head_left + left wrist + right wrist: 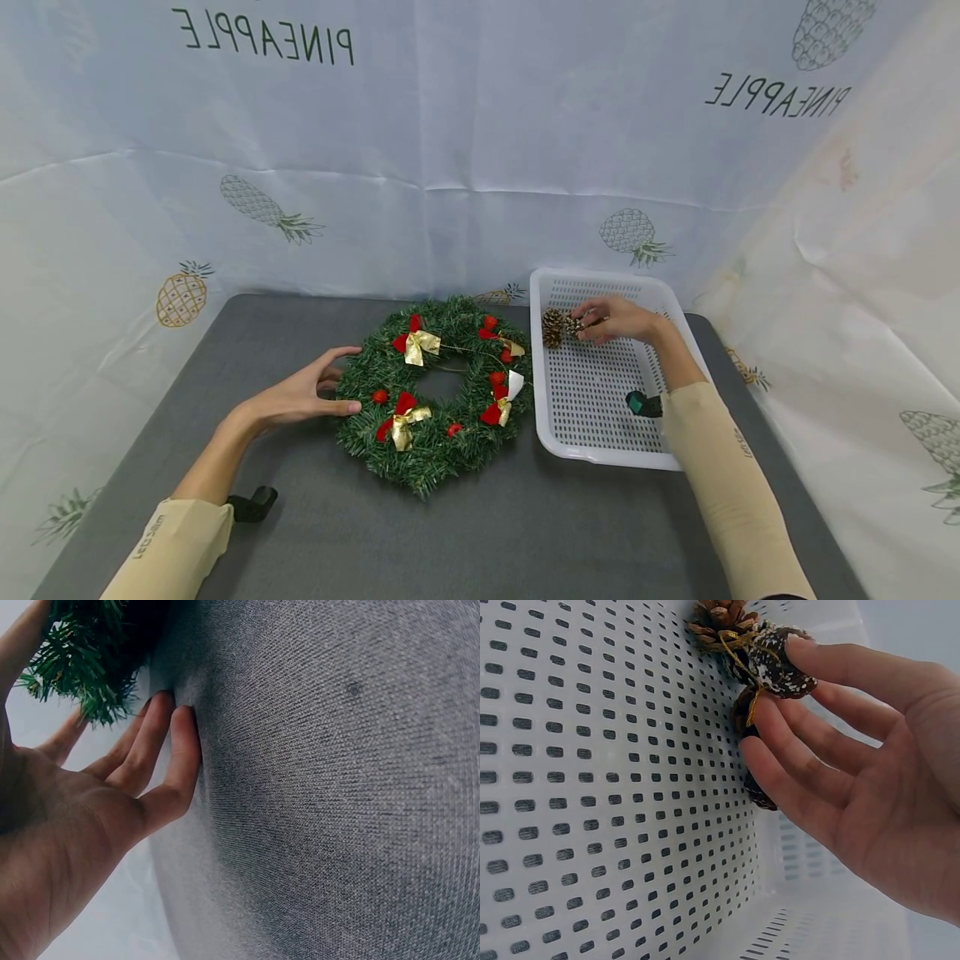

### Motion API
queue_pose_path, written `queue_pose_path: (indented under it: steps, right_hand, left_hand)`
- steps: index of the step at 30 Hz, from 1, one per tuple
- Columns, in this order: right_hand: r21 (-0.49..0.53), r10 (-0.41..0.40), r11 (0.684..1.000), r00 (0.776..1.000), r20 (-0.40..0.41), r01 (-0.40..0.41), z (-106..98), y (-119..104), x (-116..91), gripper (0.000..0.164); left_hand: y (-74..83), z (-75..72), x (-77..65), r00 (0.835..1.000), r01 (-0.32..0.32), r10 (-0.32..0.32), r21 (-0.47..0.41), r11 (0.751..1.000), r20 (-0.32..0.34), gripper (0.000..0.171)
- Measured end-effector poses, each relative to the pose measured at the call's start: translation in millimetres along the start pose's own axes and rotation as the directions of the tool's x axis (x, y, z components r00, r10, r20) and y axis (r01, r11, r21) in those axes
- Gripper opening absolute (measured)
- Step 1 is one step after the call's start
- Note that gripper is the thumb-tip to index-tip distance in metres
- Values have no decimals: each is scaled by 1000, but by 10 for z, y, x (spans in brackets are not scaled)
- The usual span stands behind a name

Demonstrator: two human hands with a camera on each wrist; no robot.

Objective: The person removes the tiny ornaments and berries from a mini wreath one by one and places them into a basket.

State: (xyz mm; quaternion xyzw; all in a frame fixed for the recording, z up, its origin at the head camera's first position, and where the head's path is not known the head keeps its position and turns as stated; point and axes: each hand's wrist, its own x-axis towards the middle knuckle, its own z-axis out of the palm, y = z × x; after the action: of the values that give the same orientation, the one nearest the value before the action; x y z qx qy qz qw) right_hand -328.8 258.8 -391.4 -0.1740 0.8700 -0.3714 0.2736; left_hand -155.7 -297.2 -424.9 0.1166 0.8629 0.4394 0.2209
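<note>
Our relaxed left hand (303,398) rests at the edge of the wreath (468,450) on the surface (360,542), bows (402,427) and red balls (380,397) already attached, while our right hand (618,321) pinches a pine cone (774,664) in the basket (536,358), where more cones (552,328) remain.

The left sleeve (176,550) is beige with small dark lettering (147,537); a black wrist camera (252,505) juts beside it. Well to that sleeve's right, the right sleeve (723,475) matches, lettering included, and a second camera (651,407) shows a green patch (635,402).
</note>
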Motion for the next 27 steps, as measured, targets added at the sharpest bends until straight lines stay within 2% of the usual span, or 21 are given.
queue_pose_path:
  steps: [9,16,21,27]
  right_hand:
    - [-15,5,1000,1000,-5,-5,2,48,6,46]
    - [18,30,999,1000,-2,-30,23,59,12,41]
    - [22,20,1000,1000,-10,-20,19,56,3,38]
    - [85,13,996,1000,-14,-12,6,56,-5,37]
  left_hand:
    - [14,-1,-12,1000,1,-1,0,1000,-1,102]
    - [-7,4,2,1000,10,-10,4,1000,-6,100]
    - [-22,6,-3,1000,15,-15,6,1000,-8,100]
    - [-24,3,-2,1000,11,-11,1,1000,-6,100]
